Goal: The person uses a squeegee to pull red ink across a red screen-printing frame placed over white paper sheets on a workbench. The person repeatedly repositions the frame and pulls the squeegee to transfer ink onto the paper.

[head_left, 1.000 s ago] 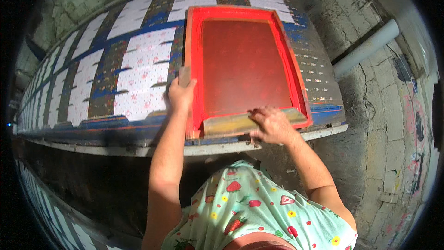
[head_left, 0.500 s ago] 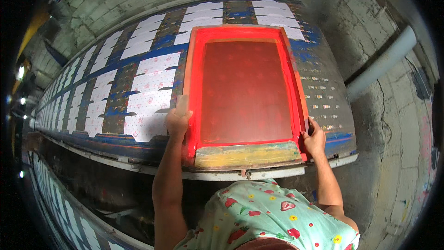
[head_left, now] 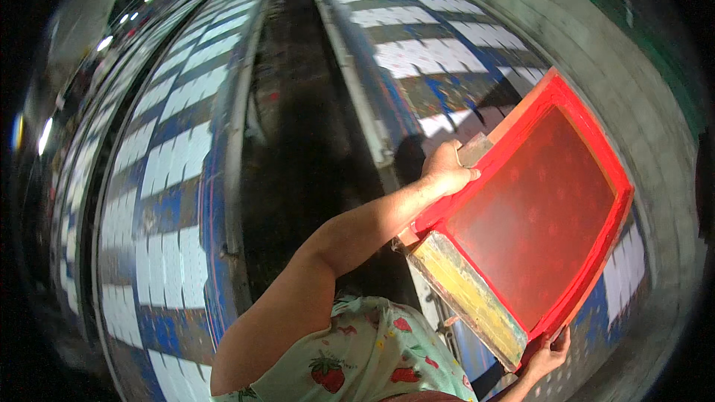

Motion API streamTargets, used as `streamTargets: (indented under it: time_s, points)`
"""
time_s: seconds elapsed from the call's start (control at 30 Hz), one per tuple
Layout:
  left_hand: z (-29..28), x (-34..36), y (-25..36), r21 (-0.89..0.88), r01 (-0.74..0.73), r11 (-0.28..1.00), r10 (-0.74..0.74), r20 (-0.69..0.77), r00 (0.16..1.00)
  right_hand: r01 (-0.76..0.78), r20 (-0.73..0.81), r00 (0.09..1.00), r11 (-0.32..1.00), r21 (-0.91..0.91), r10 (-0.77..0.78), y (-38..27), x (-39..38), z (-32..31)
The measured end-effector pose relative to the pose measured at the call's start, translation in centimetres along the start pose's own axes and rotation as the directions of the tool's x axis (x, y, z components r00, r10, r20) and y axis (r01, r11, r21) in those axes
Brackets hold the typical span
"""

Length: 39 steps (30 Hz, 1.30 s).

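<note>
A screen-printing frame (head_left: 536, 208) with red ink round its inner edges and a dark reddish mesh is held between my hands, tilted in view at the right. A shadow lies on the table beside its far corner, so it looks raised. My left hand (head_left: 449, 169) grips the frame's left side, beside a small wooden block (head_left: 474, 149) on that rail. The fingers of my right hand (head_left: 548, 357) are closed round the near right side, partly hidden underneath. A yellow-and-grey stained strip (head_left: 473, 294) runs along the frame's near end.
White printed fabric pieces (head_left: 428, 56) lie in rows on the long paint-stained table under the frame. Across a dark aisle (head_left: 298, 126) stands another long table (head_left: 212, 216) with similar pieces. A block wall (head_left: 521, 0) borders the right side.
My view has swung left, bringing the aisle and second table into sight. The frame now appears slanted and further right, still held at both sides.
</note>
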<state>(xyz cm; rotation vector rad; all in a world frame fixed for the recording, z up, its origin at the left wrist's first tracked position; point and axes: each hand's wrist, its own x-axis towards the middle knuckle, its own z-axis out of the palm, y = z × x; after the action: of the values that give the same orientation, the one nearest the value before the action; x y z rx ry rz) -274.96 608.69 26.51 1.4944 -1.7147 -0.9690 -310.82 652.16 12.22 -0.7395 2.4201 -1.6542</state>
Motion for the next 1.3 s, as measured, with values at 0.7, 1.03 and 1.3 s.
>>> streamTargets:
  time_s: [0.7,1.03,1.3]
  points:
    - [-45.0,-37.3,-7.2,-0.293,0.191,0.937,-0.326,-0.532,0.782,0.491,0.563,0.676,0.86,0.137,-0.475,-36.3,-10.5,-1.6]
    - [-48.6,-47.8,-11.3,-0.412,0.447,0.794,-0.571,-0.757,0.317,0.423,0.749,0.172,0.734,0.531,-0.64,-40.5,-14.3,27.6]
    - [-47.6,-63.6,-9.0,-0.55,0.483,0.682,-0.578,-0.809,-0.107,0.313,0.795,-0.161,0.734,0.603,-0.585,-43.6,-26.4,35.0]
